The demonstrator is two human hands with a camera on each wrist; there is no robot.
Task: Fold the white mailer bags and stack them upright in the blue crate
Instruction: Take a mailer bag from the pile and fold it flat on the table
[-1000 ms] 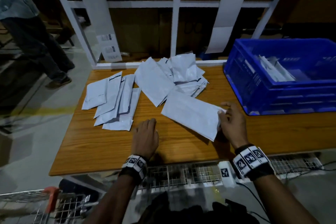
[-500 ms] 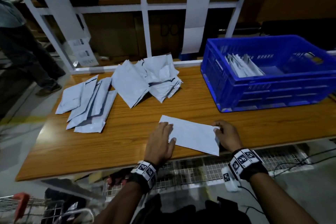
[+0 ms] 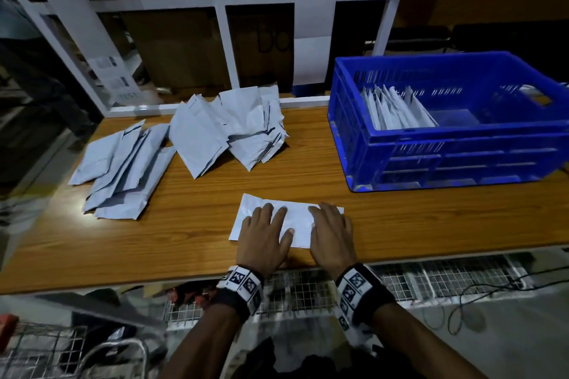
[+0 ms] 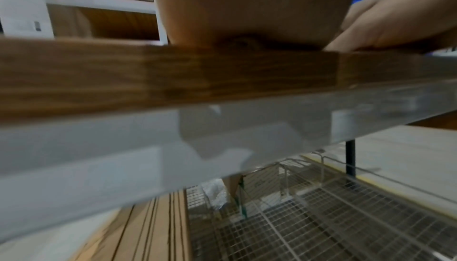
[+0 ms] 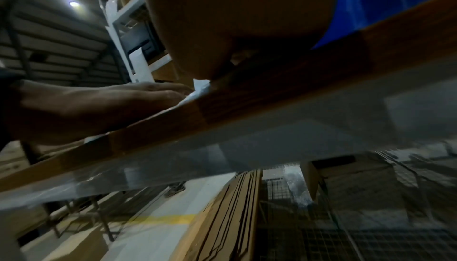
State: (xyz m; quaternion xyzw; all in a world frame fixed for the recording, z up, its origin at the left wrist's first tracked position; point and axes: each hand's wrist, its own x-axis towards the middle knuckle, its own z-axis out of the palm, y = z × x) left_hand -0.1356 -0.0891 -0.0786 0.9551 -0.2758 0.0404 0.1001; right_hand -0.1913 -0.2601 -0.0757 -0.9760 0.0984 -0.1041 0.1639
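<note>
One white mailer bag [image 3: 298, 218] lies flat near the front edge of the wooden table [image 3: 191, 224]. My left hand [image 3: 268, 232] rests on its left half with straight, spread fingers. On its right half my right hand [image 3: 331, 231] presses down flat. The blue crate [image 3: 455, 144] stands at the right, with several folded bags [image 3: 397, 109] upright at its left end. Two heaps of loose white bags [image 3: 221, 129] [image 3: 123, 163] lie at the back and left. In the right wrist view a corner of the bag [image 5: 197, 93] shows beside my left hand [image 5: 99, 105].
A white shelf frame [image 3: 221, 28] with hanging white strips rises behind the table. Wire mesh racks [image 3: 308, 295] and a cable sit under the front edge. A wire cart [image 3: 46, 354] stands at lower left. A person's legs [image 3: 40, 86] are at far left.
The bag was pulled from the pile toward the front edge. Both hands have moved from its ends onto its top and now lie flat on it.
</note>
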